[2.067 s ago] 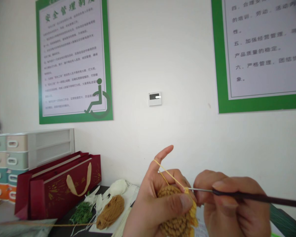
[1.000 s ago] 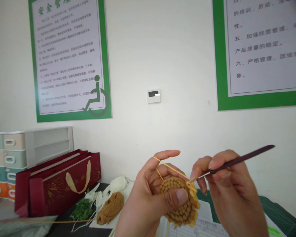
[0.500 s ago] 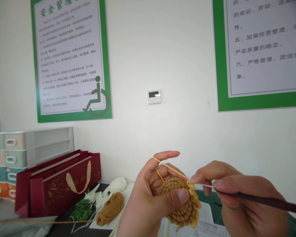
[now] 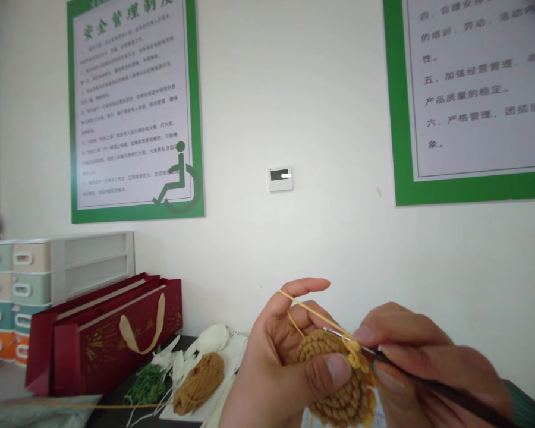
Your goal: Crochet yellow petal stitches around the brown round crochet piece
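My left hand [image 4: 289, 362] is closed around a round brown crochet piece [image 4: 339, 403], its thumb pressed on the front. Yellow stitches [image 4: 355, 355] run along the piece's right edge. A strand of yellow yarn [image 4: 310, 307] loops over my raised left index finger and runs down to those stitches. In my right hand [image 4: 432, 362] is a crochet hook [image 4: 432, 383] with a dark handle, gripped like a pen. Its thin metal tip passes by the yellow stitches and points left, close under the strand. Part of the piece is hidden behind my fingers.
On the dark table lie a brown yarn ball [image 4: 199, 383], green yarn [image 4: 146, 383] and white yarn [image 4: 213, 339]. Dark red gift bags [image 4: 116, 339] stand at the left before a drawer unit [image 4: 91, 261]. A green-framed poster [image 4: 129, 113] hangs behind.
The hook's metal tip has pushed left past the yellow stitches and now shows beyond them. Both hands and the piece sit slightly lower and further right in view.
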A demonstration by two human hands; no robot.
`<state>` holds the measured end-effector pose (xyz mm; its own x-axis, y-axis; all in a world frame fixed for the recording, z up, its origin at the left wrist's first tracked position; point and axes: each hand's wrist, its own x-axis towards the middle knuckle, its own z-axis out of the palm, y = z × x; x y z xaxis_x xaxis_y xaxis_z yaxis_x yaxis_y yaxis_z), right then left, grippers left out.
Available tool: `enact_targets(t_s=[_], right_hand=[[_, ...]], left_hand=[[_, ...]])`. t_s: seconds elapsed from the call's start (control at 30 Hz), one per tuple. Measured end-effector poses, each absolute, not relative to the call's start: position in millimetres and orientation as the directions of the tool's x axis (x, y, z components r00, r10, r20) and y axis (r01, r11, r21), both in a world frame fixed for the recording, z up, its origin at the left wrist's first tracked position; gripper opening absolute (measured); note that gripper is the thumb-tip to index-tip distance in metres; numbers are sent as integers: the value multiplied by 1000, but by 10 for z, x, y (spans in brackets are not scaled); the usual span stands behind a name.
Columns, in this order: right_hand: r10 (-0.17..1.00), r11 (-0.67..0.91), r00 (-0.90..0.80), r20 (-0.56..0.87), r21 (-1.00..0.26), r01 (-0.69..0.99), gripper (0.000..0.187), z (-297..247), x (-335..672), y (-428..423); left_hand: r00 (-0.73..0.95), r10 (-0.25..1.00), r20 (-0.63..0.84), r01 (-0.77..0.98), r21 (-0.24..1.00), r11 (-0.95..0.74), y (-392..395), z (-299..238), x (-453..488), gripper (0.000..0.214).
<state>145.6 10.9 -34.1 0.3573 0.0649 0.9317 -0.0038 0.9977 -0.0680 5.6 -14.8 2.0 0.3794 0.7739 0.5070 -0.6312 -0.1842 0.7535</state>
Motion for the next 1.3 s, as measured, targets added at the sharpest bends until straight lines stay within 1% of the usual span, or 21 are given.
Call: enact_targets(t_s=[0.07, 0.13, 0.17, 0.2, 0.27, 0.3, 0.33, 0.37, 0.43, 0.53, 0.6, 0.67, 0.73, 0.8, 0.83, 0.9, 0.97, 1.07, 1.17, 1.3], right_hand=[[98, 995, 338, 936, -88, -46, 16, -348, 1431, 139], [90, 996, 359, 929, -85, -30, 20, -366, 1408, 173], [52, 998, 383, 922, -65, 20, 23, -376, 1400, 186], [-13, 995, 405, 914, -29, 98, 27, -383, 1394, 196], [-156, 961, 392, 907, 47, 272, 31, -385, 1399, 197], [-193, 941, 361, 912, 68, 332, 31, -379, 1409, 189], [-204, 930, 331, 921, 77, 360, 30, -369, 1424, 177], [-186, 932, 306, 934, 69, 357, 28, -357, 1441, 161], [-101, 958, 286, 953, 16, 286, 22, -334, 1471, 126], [29, 988, 331, 943, -78, 137, 12, -313, 1486, 79], [124, 989, 364, 923, -145, 32, 8, -306, 1479, 61], [251, 968, 373, 893, -232, -96, 7, -297, 1473, 60], [416, 902, 315, 853, -342, -264, 13, -280, 1471, 75], [578, 779, 197, 792, -465, -420, 20, -257, 1465, 98], [637, 712, 136, 759, -512, -480, 22, -246, 1457, 107], [713, 607, 71, 698, -563, -562, 24, -228, 1430, 117], [744, 563, 62, 665, -575, -594, 25, -220, 1397, 111], [741, 571, 73, 667, -569, -592, 27, -226, 1364, 99], [693, 621, 77, 717, -539, -569, 23, -253, 1361, 116], [607, 716, 127, 785, -470, -516, 18, -296, 1354, 160]], left_hand=[[375, 786, 491, -639, 751, -165, -137, 10, 66, 59], [372, 802, 468, -639, 756, -145, -131, 6, 83, 61], [364, 811, 459, -636, 758, -144, -132, 7, 95, 62], [347, 818, 458, -632, 759, -157, -136, 10, 107, 62], [282, 826, 488, -609, 756, -239, -151, 20, 133, 65], [239, 824, 513, -584, 754, -300, -161, 25, 142, 66], [200, 820, 537, -551, 753, -359, -171, 30, 148, 68], [175, 816, 550, -515, 758, -401, -180, 33, 151, 71], [166, 821, 546, -456, 781, -427, -193, 35, 142, 77], [177, 837, 518, -402, 814, -419, -197, 34, 102, 83], [179, 837, 518, -378, 821, -428, -196, 38, 68, 77], [194, 828, 527, -380, 818, -431, -202, 48, 38, 67], [210, 822, 529, -393, 816, -424, -212, 60, 23, 59], [216, 825, 523, -407, 816, -411, -217, 66, 29, 55], [216, 825, 523, -415, 814, -407, -214, 65, 39, 55], [216, 815, 537, -442, 798, -409, -195, 56, 68, 53], [221, 796, 564, -482, 773, -413, -163, 39, 99, 52], [244, 771, 588, -541, 743, -395, -118, 10, 136, 49], [208, 787, 580, -562, 730, -389, -105, -9, 167, 40], [98, 821, 562, -512, 736, -443, -129, -11, 201, 34]])
